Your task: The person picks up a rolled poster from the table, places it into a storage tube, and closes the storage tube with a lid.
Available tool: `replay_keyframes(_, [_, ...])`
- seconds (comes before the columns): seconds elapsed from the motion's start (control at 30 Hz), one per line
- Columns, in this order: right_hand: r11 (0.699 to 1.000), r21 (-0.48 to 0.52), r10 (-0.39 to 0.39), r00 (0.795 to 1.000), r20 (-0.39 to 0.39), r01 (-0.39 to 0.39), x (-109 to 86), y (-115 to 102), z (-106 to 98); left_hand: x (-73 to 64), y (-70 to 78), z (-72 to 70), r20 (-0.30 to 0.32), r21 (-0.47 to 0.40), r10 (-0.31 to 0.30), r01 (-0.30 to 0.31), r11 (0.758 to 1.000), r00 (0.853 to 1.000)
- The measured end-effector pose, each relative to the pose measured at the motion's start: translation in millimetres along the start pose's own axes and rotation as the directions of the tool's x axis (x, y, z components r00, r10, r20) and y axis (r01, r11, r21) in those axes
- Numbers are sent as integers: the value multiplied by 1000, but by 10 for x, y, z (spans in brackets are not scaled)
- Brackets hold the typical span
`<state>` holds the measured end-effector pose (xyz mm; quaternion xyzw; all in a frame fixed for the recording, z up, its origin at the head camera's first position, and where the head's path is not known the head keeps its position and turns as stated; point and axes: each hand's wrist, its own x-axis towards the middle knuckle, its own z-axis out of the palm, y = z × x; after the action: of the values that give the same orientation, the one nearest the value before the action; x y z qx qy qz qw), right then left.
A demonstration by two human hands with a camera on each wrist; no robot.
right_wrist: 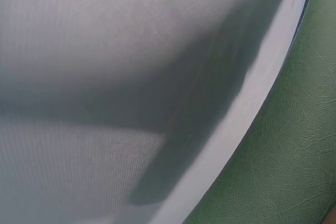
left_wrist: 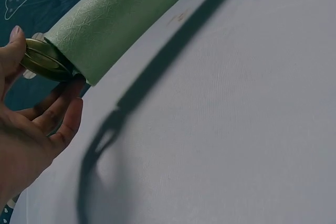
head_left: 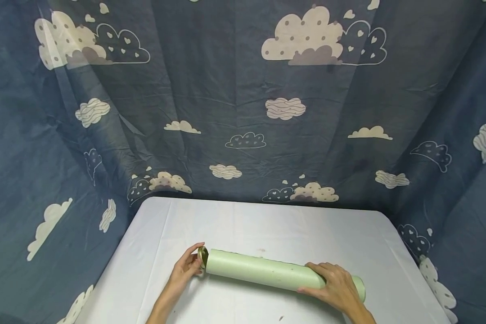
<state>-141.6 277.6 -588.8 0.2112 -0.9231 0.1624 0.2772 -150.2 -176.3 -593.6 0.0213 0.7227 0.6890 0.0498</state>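
A long pale green tube (head_left: 263, 270) with a textured surface is held slantwise above the white table, its shadow falling below it. My right hand (head_left: 334, 285) grips it near its right end, fingers over the top and thumb on the near side. At the left end, my left hand (head_left: 187, 266) pinches a round gold metal lid (head_left: 203, 257) by its rim. In the left wrist view the lid (left_wrist: 46, 60) stands tilted at the mouth of the tube (left_wrist: 105, 30), partly inside its edge. The right wrist view shows mostly the tube's side (right_wrist: 283, 145).
The table (head_left: 267, 225) has a white cloth with a few small marks on it. Dark blue curtains (head_left: 210, 90) printed with clouds hang behind the table and along both sides.
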Motion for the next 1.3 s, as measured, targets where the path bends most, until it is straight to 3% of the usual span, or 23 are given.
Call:
replay_keyframes(0.37, [1000, 14, -3, 1000, 7, 3, 1, -37, -2, 2, 13, 14, 5, -16, 18, -18, 1000, 1000])
replay_keyframes(0.9, [999, 47, 4, 1000, 19, -5, 20, -86, 7, -41, -51, -62, 104, 87, -55, 46, 995, 993])
replay_keyframes(1.03, [998, 56, 14, 1000, 28, -15, 34, -90, 16, -50, -39, -88, 138, 111, -39, 24, 993, 990])
replay_keyframes(1.13, [997, 65, 27, 998, 63, -31, 77, -91, 19, -36, -28, -113, 140, 134, 2, -21, 991, 990])
replay_keyframes(1.3, [996, 78, 41, 990, 133, -52, 194, -53, -24, 10, -2, -115, 158, 193, 10, -41, 980, 987])
